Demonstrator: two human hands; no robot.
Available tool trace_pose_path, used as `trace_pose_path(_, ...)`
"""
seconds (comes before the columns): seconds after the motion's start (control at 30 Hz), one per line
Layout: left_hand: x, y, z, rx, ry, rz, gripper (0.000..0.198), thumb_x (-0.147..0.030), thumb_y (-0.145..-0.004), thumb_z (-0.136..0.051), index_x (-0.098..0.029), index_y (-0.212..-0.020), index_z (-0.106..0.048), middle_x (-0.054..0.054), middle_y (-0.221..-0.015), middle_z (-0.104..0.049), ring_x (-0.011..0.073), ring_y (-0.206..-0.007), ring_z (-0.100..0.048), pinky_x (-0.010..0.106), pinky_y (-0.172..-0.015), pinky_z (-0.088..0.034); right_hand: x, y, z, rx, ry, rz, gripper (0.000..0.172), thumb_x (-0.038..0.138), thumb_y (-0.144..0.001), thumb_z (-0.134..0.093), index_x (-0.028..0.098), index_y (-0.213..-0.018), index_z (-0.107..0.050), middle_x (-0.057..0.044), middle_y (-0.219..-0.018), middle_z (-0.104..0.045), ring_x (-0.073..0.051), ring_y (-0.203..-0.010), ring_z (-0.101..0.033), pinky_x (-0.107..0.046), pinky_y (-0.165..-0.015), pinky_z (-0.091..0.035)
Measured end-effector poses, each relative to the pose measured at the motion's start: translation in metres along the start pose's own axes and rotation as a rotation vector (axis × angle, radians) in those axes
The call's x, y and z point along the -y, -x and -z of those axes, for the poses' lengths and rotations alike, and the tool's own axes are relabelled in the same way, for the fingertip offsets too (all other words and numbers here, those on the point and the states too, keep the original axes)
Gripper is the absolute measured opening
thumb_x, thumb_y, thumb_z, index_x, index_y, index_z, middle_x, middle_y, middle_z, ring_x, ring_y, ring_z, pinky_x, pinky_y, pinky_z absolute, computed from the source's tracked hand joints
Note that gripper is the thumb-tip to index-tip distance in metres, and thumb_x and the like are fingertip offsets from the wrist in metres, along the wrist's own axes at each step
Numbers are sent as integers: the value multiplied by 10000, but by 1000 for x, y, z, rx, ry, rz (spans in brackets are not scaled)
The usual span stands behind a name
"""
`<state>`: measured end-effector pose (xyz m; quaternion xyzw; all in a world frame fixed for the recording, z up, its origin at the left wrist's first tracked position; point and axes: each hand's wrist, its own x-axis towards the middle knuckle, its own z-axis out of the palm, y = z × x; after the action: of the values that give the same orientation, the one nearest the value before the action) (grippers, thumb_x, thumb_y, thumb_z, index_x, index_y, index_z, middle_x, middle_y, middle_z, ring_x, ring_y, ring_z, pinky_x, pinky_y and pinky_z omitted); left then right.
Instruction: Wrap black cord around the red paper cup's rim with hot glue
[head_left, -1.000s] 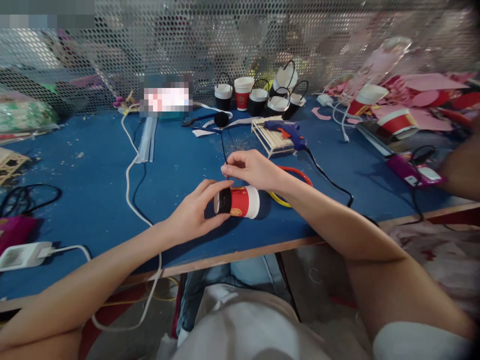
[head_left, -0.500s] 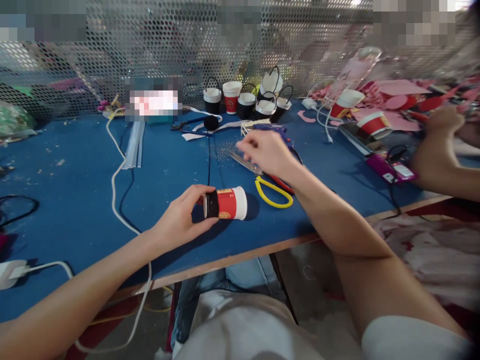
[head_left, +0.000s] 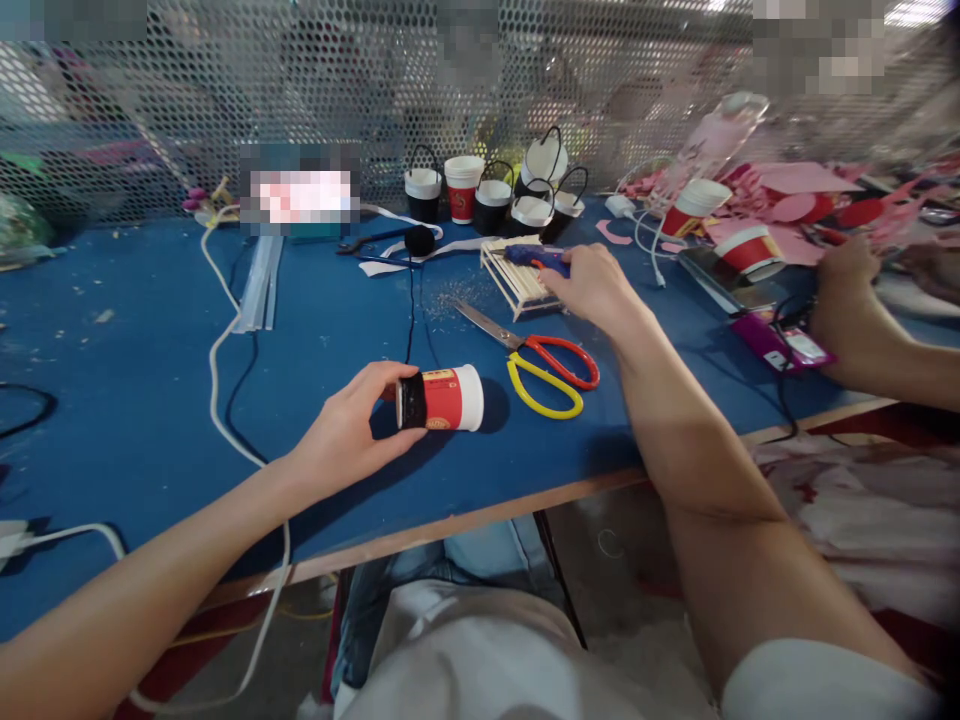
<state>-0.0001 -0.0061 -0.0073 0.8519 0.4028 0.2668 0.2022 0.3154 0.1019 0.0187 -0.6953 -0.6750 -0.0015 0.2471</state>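
Cup (head_left: 450, 398): black band (head_left: 412, 402) on one end, red middle bare; left hand (head_left: 349, 425) fingers gripping banded end; right hand (head_left: 600, 285) at glue gun (head_left: 534, 257), finger closure unclear

the black-banded red cup (head_left: 445, 399) is turned sideways.

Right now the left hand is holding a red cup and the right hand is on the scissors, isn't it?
Not quite: the right hand is on the blue glue gun, not the scissors, as the head view shows. The left hand is holding a red cup.
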Motion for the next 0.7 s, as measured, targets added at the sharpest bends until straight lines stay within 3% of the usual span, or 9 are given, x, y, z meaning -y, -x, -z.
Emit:
trace_pose_path(0.17, 2, 0, 0, -19, -36, 4, 492, -311, -778, -643, -170, -1214, -462, 93, -1168, -569, 218, -1034, -585, 362, -905, -502, -6, -11, -12, 41, 160, -211, 348, 158, -751, -557, -15, -1049, -603, -260, -1095, -554, -344, -1082, -508, -462, -915, -399)
trace_pose_path(0.33, 5, 2, -1, -49, -65, -41, 509, -280, -775, -655, -175, -1229, -450, 97, -1195, -565, 222, -1076, -577, 358, -931, -496, -8, -11, -13, 9, 122, -228, 385, 170, -732, -582, 1, -1078, -584, -244, -1087, -584, -336, -1060, -545, -440, -903, -421)
trace_pose_path(0.43, 9, 3, -2, -78, -94, -83, 512, -262, -777, -655, -179, -1235, -442, 104, -1220, -555, 230, -1123, -557, 358, -946, -491, -6, -8, -8, -113, 54, -228, 449, 170, -728, -599, 40, -1153, -534, -204, -1088, -608, -317, -1051, -561, -426, -894, -432)
trace_pose_path(0.53, 12, 4, -2, -94, -91, -97, 516, -252, -774, -658, -185, -1236, -438, 107, -1217, -557, 234, -1122, -558, 367, -939, -499, 3, 2, 6, -187, -179, -172, 338, 187, -687, -663, 120, -1010, -592, -131, -954, -655, -258, -883, -610, -380, -787, -479)
trace_pose_path(0.63, 13, 2, -1, -98, -80, -97, 517, -234, -772, -656, -188, -1238, -435, 111, -1212, -558, 239, -1126, -556, 376, -931, -505, 22, 21, 23, 77, -532, -119, 97, 212, -684, -676, 179, -737, -601, -43, -650, -622, -176, -583, -562, -313, -530, -465)
trace_pose_path(0.7, 14, 1, 1, -101, -85, -92, 515, -230, -773, -655, -193, -1237, -434, 116, -1220, -553, 249, -1147, -544, 391, -938, -501, 37, 37, 30, 268, -637, -74, 113, 243, -682, -693, 185, -663, -598, -18, -573, -594, -148, -506, -526, -286, -461, -431)
